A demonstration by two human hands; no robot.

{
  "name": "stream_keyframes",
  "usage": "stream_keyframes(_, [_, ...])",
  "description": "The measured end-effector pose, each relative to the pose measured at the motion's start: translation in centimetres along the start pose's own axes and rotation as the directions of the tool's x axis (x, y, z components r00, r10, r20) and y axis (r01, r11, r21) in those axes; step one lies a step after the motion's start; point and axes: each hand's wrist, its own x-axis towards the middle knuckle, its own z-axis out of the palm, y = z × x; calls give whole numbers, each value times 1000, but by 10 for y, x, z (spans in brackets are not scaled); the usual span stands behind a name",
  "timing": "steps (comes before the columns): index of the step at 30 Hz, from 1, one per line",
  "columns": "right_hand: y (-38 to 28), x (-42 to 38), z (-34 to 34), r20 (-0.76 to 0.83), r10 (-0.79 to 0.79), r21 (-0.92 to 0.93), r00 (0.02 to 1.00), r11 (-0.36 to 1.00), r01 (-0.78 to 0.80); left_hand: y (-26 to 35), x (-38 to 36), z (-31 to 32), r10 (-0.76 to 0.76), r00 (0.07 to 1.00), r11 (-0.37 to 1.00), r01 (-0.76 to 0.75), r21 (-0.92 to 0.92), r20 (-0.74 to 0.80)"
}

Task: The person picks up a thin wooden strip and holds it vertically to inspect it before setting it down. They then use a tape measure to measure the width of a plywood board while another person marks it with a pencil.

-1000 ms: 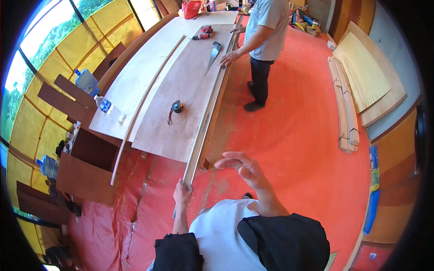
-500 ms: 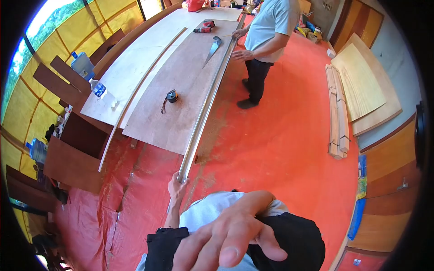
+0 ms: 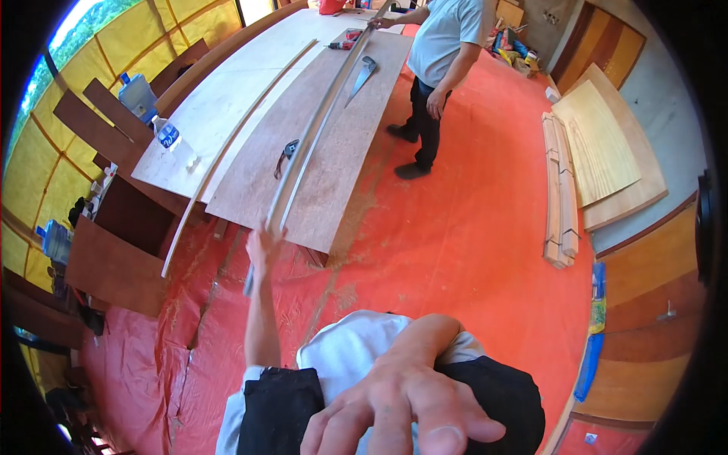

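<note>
My left hand is closed round the near part of a long metal bar, slightly blurred. The bar slants across a brown plywood sheet; a thin pale strip or edge runs along its right side. Near the far end, another person's hand is on the bar. My right hand hangs close to the camera, fingers stretched out, holding nothing. A black tape measure lies against the bar's left side, partly hidden. Right of the bar lies a handsaw.
Red drills lie near the bar's far end. A long thin strip and a water bottle are on the left side. The person stands at the sheet's right edge. Bundled timber lies at right.
The bar has moved left from the sheet's right edge to over its middle, beside the tape measure. My left hand moved left and forward with it. The other person's nearer hand has dropped to their side.
</note>
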Motion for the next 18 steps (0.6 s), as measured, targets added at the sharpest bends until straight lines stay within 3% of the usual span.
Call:
stream_keyframes(3, [-11,11,-1,11,129,-58,992,990,-128,-7,71,-8,32,999,998,-30,50,-24])
stream_keyframes(5, [-26,23,-1,5,266,-99,964,959,-264,-41,136,12,148,984,989,-148,5,-96])
stream_keyframes(6, [-29,27,2,-15,311,-119,950,943,-311,-30,148,-1,177,979,980,-165,114,-104])
stream_keyframes(7, [-26,35,11,-68,312,-139,948,938,-318,-20,155,-18,207,973,958,-179,222,-107])
stream_keyframes(10, [-11,24,5,-46,235,-177,971,955,-240,-21,176,-44,68,998,923,-65,380,4])
stream_keyframes(13, [-2,9,-1,-8,193,-214,981,958,-190,-45,185,-40,144,980,878,-61,474,-140])
stream_keyframes(14, [2,9,0,-28,188,-220,982,957,-190,-50,188,-40,86,985,916,-20,402,-147])
stream_keyframes(17, [16,9,3,-91,176,-215,980,958,-191,-74,176,-27,206,905,854,19,519,-371])
stream_keyframes(18, [20,9,2,-93,177,-214,980,958,-193,-81,165,-22,178,906,866,42,498,-385])
